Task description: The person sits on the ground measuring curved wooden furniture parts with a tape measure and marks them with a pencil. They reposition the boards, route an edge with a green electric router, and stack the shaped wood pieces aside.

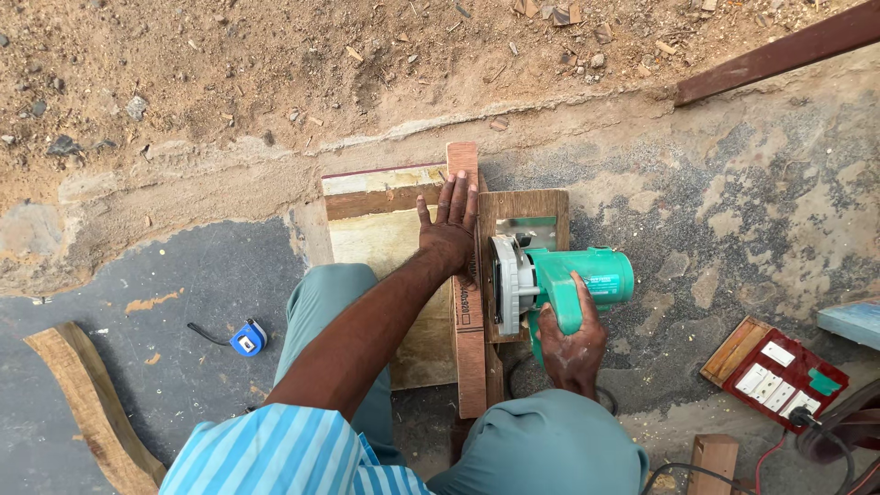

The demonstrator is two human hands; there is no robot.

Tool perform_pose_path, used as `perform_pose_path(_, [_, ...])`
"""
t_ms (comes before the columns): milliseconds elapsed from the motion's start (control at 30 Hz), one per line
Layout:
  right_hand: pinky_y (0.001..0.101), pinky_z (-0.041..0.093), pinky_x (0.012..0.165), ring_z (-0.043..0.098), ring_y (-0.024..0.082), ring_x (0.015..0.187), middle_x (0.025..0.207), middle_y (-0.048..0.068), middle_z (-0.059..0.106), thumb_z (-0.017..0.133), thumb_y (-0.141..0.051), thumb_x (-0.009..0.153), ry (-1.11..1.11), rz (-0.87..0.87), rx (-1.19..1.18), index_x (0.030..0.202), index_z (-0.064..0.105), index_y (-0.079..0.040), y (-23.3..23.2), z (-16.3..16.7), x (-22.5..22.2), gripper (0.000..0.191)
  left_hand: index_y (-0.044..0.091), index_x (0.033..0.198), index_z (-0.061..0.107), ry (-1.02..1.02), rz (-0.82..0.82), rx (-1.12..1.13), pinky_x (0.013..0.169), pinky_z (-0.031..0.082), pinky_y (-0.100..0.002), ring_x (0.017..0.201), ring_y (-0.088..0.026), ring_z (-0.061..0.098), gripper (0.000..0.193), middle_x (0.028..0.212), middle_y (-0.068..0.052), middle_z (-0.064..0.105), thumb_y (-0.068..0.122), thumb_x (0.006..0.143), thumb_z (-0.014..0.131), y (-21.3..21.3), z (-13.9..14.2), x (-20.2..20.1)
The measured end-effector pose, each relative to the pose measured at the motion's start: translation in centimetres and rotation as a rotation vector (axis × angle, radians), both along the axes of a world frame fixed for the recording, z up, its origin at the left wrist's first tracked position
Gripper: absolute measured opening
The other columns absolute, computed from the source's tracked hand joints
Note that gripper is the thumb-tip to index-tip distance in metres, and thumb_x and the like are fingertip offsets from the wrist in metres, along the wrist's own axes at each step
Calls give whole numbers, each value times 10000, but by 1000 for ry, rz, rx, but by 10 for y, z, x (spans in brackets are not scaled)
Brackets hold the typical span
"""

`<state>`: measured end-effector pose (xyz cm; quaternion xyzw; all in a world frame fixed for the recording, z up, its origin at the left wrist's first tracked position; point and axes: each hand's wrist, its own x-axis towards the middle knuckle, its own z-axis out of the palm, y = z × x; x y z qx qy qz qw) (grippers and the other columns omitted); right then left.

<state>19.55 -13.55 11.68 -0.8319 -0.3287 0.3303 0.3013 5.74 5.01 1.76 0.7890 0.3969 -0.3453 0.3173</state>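
My left hand (448, 227) lies flat, fingers spread, on a pale plywood board (383, 240) and against a long reddish wooden strip (469, 344) that runs away from me. My right hand (571, 344) grips the handle of a green circular saw (559, 282). The saw rests on a brown wooden base plate (541, 206) just right of the strip, with its metal blade guard next to the strip's edge. My knees, in grey-green trousers, frame the board on both sides.
A blue tape measure (247, 337) lies on the dark floor to the left. A curved wood offcut (92, 403) sits at lower left. A red socket board (779, 371) with a plugged cable is at right, a wood block (713, 458) beside it. Sandy ground lies beyond.
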Motion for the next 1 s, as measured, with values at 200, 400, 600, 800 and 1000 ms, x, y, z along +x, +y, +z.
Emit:
perform_pose_path(200, [323,584,523,690,170,659,876,122,694,676,-81,888,39,-2,42,1513,496,-61,33,-3,4,650,38,1607,-234,-16,16,14,1187,-9,-753,1534,-374,-314,1740,1649,-220,-369,653,508,966,1,1,-1])
perform_pose_path(400, [314,590,490,692,168,650,869,114,692,687,-98,901,16,30,109,1517,480,-45,63,-15,13,652,34,1605,-228,-22,3,10,1186,0,-752,1540,-381,-313,1735,1656,-228,-360,648,508,968,6,1,-1])
perform_pose_path(600, [307,575,483,678,163,577,821,124,701,680,-127,921,25,45,187,1507,484,0,126,-17,23,631,39,1605,-243,-5,-1,5,1188,0,-747,1534,-371,-319,1747,1656,-216,-367,630,503,978,10,3,2])
perform_pose_path(800, [292,561,495,668,148,589,900,144,717,702,-184,971,56,32,380,1519,465,63,170,-12,55,646,42,1591,-274,40,-5,-38,1206,-19,-727,1515,-374,-355,1748,1642,-224,-391,641,520,970,8,6,9])
perform_pose_path(1000, [301,539,514,635,165,614,1034,177,723,720,-98,961,236,-123,611,1530,423,142,108,16,109,685,36,1585,-273,37,-8,3,1199,-19,-742,1516,-371,-351,1722,1635,-225,-392,637,545,961,1,-9,13])
